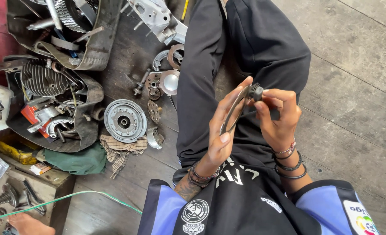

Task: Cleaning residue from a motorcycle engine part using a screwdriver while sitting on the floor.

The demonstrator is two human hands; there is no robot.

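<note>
Head view, looking down on a person seated on a plank floor; both hands were raised above the lap. The left hand was closed edge-on around a thin metal disc, thumb and fingers pinching its rim; the right hand gripped a small dark hub piece at the top of the disc, fingertips pinched upon it, so that hub and disc were touching. Whether the hub was threaded, pressed or merely held against the disc could not be told; the join lay partly behind the fingers.

To the person's left, well apart from the hands, lay a spread of engine parts: a round pulley wheel flat on the boards; a checked rag just beside it; a small perforated plate and a bright round cap between the wheel and the leg; a finned cylinder resting in a dark rubber tray; a green cloth below that tray; a green wire crossing the foreground.

As a judgement: the work stood at an early-to-middle stage; one small sub-assembly was in hand, while most components remained loose and unjoined on the floor.
</note>
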